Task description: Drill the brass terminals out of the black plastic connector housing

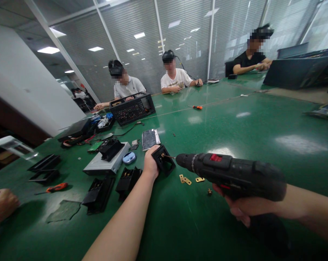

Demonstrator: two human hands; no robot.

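My left hand (151, 163) grips a small black plastic housing (164, 160), holding it tilted on the green table (234, 123). My right hand (244, 208) is wrapped round the handle of a black cordless drill (231, 175) with a red switch. The drill lies level and its bit touches the inside of the housing. Small brass plates (185, 179) and a brass screw (209, 191) lie on the table just under the drill's chuck.
Several black plastic housings (99, 194), a grey box (105, 164), a blue round object (129, 157), a phone-like slab (150, 139) and an orange screwdriver (55, 187) lie at left. A black computer case (133, 108) stands farther back. Three people sit along the far side. Another person's hand (1, 206) shows at the left edge.
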